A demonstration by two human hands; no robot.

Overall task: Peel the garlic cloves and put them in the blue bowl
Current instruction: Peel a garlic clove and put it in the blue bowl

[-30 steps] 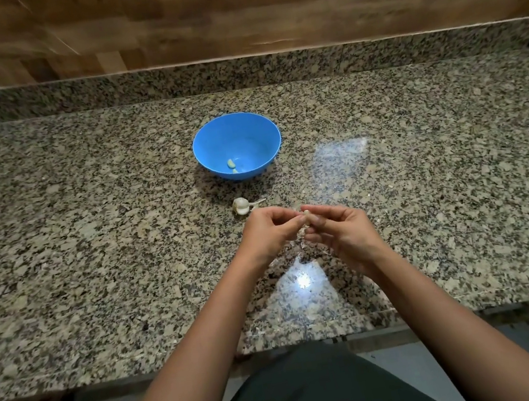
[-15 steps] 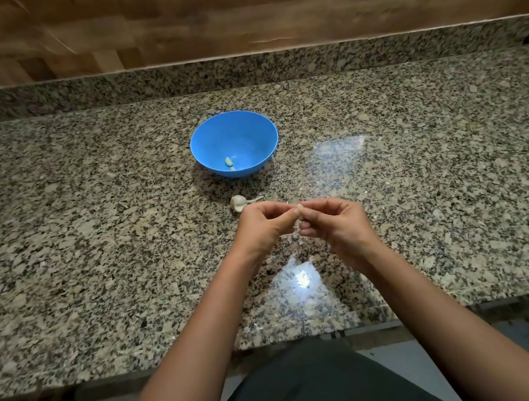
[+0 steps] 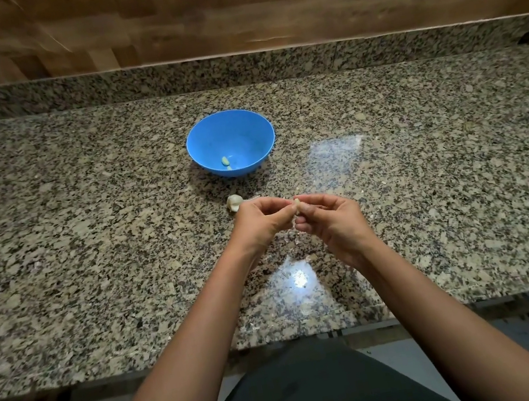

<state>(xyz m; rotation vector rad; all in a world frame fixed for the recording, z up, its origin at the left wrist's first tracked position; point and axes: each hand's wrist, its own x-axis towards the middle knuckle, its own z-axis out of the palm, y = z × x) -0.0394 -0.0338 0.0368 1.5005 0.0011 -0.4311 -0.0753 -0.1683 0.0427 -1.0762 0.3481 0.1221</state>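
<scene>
A blue bowl (image 3: 199, 144) stands on the granite counter, with peeled pale cloves (image 3: 225, 161) lying in its bottom. In front of it lies the remainder of a garlic bulb (image 3: 233, 202), partly behind my left hand. My left hand (image 3: 260, 223) and my right hand (image 3: 332, 220) meet fingertip to fingertip just above the counter. Between them they pinch a small pale garlic clove (image 3: 297, 205), mostly hidden by the fingers.
The granite counter (image 3: 90, 245) stretches wide to both sides, with a raised granite backsplash (image 3: 235, 66) and a wooden wall behind. Its front edge runs just below my forearms. Small bits of garlic skin (image 3: 299, 240) lie under my hands.
Both hands have stayed together on the clove, with the fingers shifting slightly around it. The view has drifted a little; the bowl and the bulb have not moved.
</scene>
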